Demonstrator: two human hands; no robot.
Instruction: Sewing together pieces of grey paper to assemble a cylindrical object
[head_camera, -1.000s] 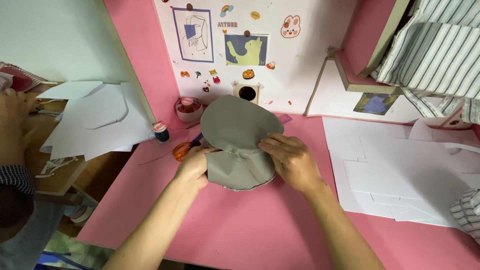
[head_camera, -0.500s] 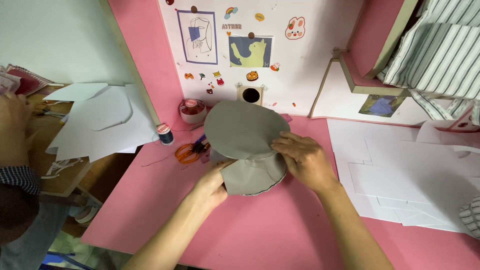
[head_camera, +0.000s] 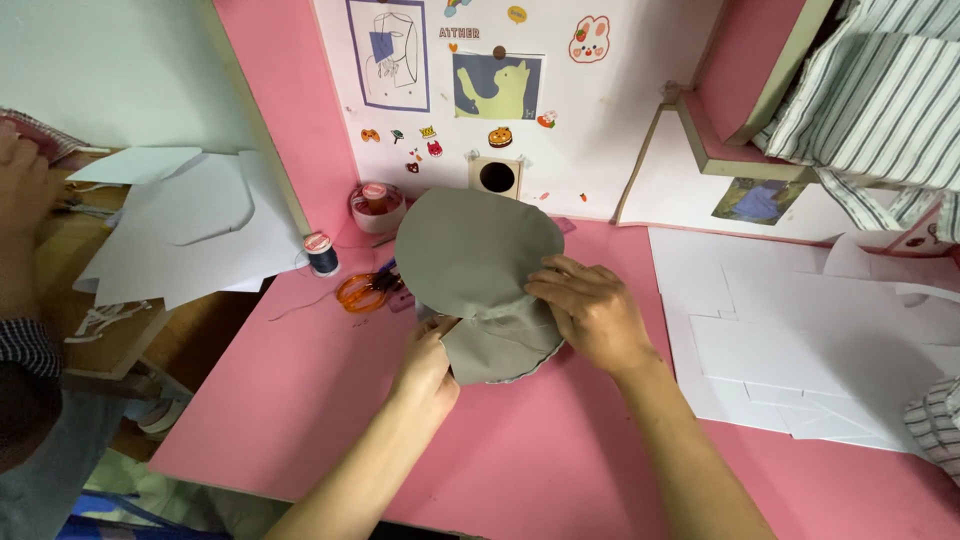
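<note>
1. Partly hidden under the grey fabric piece (head_camera: 478, 250): orange-handled scissors (head_camera: 366, 290), blades out of sight beneath the cloth's left edge.
2. Tucked behind the fabric's lower fold: fingertips of the left hand (head_camera: 428, 362); grip impossible to judge.
3. Cut off by the left edge: another person's hand (head_camera: 22, 190) and checked sleeve (head_camera: 28, 345), nothing more of that person visible.
4. Cropped at top and right: striped cloth (head_camera: 870, 90), full shape unknown.
5. Cut by the right edge: white paper sheets (head_camera: 800, 340).
6. Too small to tell: stickers (head_camera: 430, 140) on the white board; contents of the small round container (head_camera: 377, 205).
</note>
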